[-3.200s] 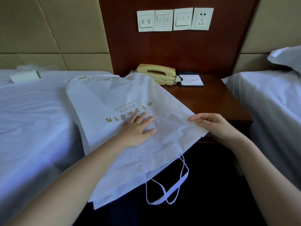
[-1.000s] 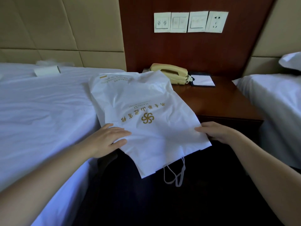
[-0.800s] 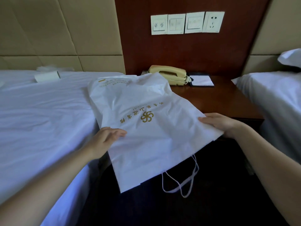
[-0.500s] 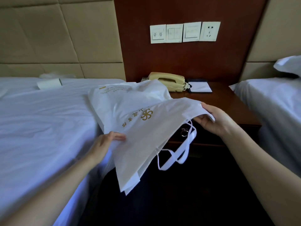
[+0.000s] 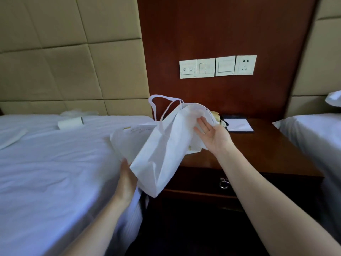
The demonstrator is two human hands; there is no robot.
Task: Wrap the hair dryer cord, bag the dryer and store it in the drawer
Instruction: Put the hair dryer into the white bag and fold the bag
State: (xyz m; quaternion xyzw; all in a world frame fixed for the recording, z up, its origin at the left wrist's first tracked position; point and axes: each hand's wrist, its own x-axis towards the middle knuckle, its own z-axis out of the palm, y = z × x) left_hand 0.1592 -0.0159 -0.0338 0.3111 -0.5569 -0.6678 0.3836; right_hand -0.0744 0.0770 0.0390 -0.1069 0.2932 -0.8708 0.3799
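Above nightstand [image 5: 258,154], right hand [image 5: 215,135] holds white bag [image 5: 162,154].

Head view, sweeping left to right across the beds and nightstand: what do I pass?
White roll on the left bed → left hand → white bag → right hand → notepad on the nightstand → right bed.
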